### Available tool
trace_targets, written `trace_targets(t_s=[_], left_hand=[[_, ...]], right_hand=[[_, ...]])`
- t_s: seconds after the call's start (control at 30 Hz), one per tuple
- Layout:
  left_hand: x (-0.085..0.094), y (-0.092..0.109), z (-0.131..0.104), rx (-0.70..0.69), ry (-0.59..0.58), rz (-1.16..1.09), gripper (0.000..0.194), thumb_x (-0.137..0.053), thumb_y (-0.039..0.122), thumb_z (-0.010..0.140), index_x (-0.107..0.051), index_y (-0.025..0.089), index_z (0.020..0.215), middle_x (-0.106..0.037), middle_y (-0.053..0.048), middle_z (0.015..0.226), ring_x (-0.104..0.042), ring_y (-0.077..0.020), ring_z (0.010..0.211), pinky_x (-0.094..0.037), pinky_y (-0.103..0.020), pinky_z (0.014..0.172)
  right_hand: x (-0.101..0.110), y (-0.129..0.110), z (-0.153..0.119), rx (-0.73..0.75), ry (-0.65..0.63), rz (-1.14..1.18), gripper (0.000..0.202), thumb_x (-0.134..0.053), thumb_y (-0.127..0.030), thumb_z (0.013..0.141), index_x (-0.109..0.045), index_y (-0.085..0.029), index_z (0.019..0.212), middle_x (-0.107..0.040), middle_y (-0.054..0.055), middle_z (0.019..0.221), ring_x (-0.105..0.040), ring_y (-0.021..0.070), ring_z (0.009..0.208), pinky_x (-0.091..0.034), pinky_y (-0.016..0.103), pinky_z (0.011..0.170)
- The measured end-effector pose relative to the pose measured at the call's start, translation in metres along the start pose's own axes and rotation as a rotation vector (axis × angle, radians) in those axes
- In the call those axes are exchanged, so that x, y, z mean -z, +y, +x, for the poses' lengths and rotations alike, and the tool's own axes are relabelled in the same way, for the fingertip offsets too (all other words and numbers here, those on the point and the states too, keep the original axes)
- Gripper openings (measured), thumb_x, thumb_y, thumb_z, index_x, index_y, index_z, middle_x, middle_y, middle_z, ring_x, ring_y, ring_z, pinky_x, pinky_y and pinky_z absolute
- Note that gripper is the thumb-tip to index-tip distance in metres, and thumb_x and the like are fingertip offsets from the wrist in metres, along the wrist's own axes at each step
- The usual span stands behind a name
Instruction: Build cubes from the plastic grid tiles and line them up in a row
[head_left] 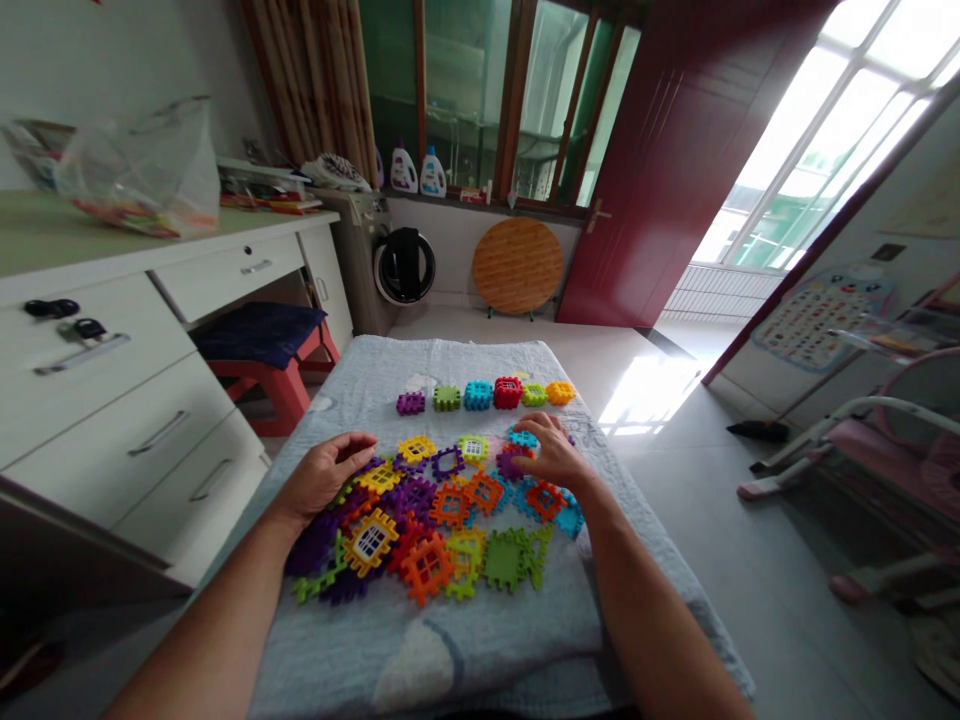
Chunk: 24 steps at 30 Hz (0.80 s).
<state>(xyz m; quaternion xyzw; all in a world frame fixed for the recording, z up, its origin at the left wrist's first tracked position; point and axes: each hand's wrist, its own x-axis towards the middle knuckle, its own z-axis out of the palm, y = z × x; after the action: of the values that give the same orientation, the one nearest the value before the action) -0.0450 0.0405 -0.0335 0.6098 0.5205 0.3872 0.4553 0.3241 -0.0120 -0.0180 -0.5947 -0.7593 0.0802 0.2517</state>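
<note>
A loose heap of flat plastic interlocking blocks with notched edges lies on the cloth. It includes a yellow block [370, 541], an orange block [426, 566], a green block [506, 558] and several purple pieces. My left hand [322, 476] rests against the heap's left edge, fingers loosely curved and thumb apart, holding nothing visible. At the heap's far right, my right hand [553, 452] reaches over a purple block [513, 461] and a blue block [523, 438]. Its thumb and fingers are spread around them; the palm hides whatever lies underneath.
Behind the heap runs a row of block stacks, among them a red stack [508, 392] and a blue stack [478, 395]. A grey-blue cloth [525, 625] covers the table. To the left are a white desk [82, 370] and a red stool [281, 395].
</note>
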Motion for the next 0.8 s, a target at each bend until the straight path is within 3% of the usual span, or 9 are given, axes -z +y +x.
trace_targets(t_s=[0.13, 0.4, 0.8], left_hand=[[0.000, 0.000, 0.000, -0.015, 0.002, -0.016, 0.049, -0.073, 0.054, 0.063, -0.069, 0.018, 0.095, -0.072, -0.006, 0.094, -0.067, -0.0232, 0.087, -0.054, -0.031, 0.077], [0.000, -0.001, 0.000, -0.006, -0.002, 0.016, 0.053, -0.071, 0.058, 0.063, -0.068, 0.018, 0.097, -0.072, -0.007, 0.094, -0.066, -0.0241, 0.089, -0.053, -0.033, 0.080], [0.001, 0.001, 0.000, -0.021, 0.024, 0.027, 0.050, -0.071, 0.057, 0.065, -0.068, 0.019, 0.097, -0.072, -0.006, 0.096, -0.066, -0.0241, 0.092, -0.053, -0.031, 0.082]], right_hand=[[-0.002, -0.006, -0.005, 0.030, -0.126, -0.088, 0.049, -0.077, -0.035, 0.060, -0.065, -0.026, 0.107, -0.053, 0.006, 0.118, -0.042, 0.0302, 0.111, -0.032, 0.049, 0.097], [-0.002, -0.015, 0.002, 0.041, 0.015, -0.017, 0.040, -0.072, -0.034, 0.067, -0.065, -0.023, 0.105, -0.059, 0.005, 0.098, -0.048, 0.0246, 0.099, -0.035, 0.041, 0.091], [-0.019, -0.033, 0.005, 0.187, -0.018, 0.074, 0.046, -0.074, -0.045, 0.069, -0.064, -0.024, 0.109, -0.066, 0.005, 0.095, -0.051, 0.0242, 0.096, -0.037, 0.040, 0.089]])
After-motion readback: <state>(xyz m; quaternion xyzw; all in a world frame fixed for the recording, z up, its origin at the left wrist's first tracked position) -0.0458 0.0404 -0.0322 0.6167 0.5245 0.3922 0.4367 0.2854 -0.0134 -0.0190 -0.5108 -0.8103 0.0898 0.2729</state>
